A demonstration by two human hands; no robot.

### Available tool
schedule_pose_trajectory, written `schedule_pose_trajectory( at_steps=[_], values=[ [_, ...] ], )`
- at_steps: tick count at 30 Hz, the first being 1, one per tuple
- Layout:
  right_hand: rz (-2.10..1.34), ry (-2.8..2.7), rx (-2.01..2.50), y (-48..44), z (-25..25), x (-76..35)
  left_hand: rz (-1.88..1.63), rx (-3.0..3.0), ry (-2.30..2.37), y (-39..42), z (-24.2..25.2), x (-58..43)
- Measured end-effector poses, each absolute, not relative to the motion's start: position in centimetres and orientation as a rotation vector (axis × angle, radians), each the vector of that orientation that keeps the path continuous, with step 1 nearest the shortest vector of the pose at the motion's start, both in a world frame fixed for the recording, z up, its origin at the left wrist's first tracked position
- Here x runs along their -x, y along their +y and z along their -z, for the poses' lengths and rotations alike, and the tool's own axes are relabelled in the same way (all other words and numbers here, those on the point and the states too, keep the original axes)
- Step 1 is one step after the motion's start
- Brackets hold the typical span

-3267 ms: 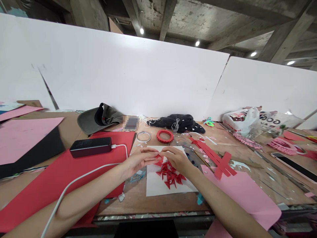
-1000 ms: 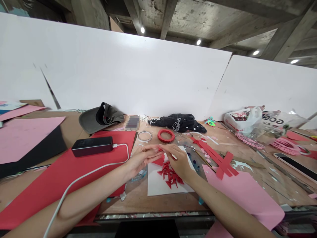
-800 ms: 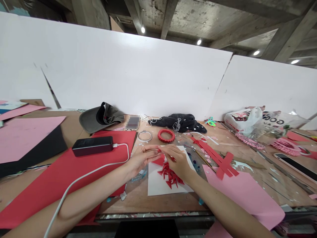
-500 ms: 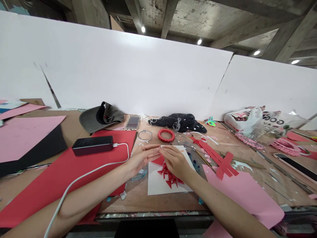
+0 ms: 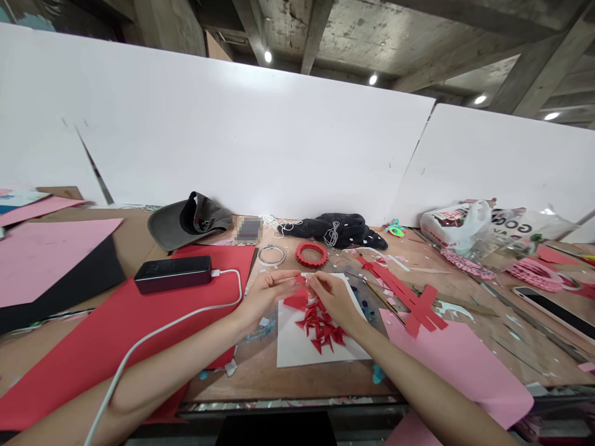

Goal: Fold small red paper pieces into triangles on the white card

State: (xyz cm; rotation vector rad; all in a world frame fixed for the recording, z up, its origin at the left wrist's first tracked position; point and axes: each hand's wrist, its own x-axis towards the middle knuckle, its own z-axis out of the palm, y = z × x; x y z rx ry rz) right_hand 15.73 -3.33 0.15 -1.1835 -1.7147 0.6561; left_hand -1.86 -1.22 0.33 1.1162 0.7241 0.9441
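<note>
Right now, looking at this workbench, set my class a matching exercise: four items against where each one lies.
Items:
1. black power bank
2. folded red paper pieces
3. pink paper sheet
4. ridged red ring

Places:
A. under the right forearm
B. on the white sheet
C. on the red paper sheet
D. on the wooden bench top, beside a thin white ring

Pairs: 1-C, 2-B, 3-A, 4-D

The only camera sits on the person's head, looking forward and down, close above the left hand (image 5: 264, 298) and right hand (image 5: 335, 303) on the worktop (image 5: 260, 384).
</note>
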Motion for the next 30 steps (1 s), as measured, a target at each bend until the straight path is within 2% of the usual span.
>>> schedule_pose_trajectory(
  at_steps=[21, 30],
  values=[
    [-0.569, -1.908, 1.119, -3.4, -0.6, -16.1, -0.942, -1.517, 0.73, -1.3, -1.0, 1.8],
    [-0.579, -2.007, 1.128, -3.5, 0.3, -15.6, -0.993, -1.771, 0.822, -0.4, 2.2, 1.8]
  ],
)
